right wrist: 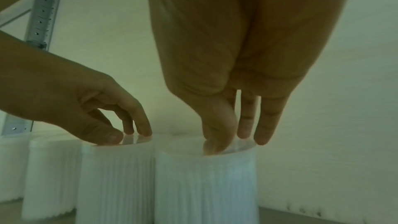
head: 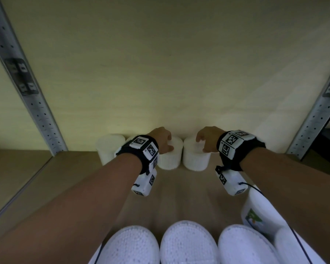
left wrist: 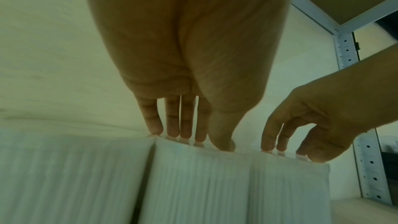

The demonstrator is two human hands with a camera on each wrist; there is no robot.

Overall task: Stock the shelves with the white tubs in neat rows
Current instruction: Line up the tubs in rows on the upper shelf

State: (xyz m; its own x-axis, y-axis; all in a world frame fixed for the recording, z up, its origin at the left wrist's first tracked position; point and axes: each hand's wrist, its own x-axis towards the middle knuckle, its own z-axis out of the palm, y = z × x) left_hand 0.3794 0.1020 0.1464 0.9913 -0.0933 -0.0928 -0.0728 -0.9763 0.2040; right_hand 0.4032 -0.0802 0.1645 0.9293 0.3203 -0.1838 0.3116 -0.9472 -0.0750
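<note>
Several ribbed white tubs stand in a row against the back wall of the shelf (head: 80,168). My left hand (head: 166,140) rests its fingertips (left wrist: 186,134) and thumb on the glossy lid of one tub (head: 170,159) (left wrist: 200,185). My right hand (head: 204,141) (right wrist: 232,140) does the same on the tub to its right (head: 195,161) (right wrist: 206,185). These two tubs stand side by side, almost touching. Neither hand wraps round a tub wall. Two more tubs (head: 109,151) stand to the left, one half hidden by my left wrist.
Three white tub lids (head: 188,242) line the near edge, with a labelled white tub (head: 255,216) under my right forearm. Perforated metal uprights (head: 27,92) (head: 316,115) frame the shelf bay. Bare shelf board lies between the back row and the near tubs.
</note>
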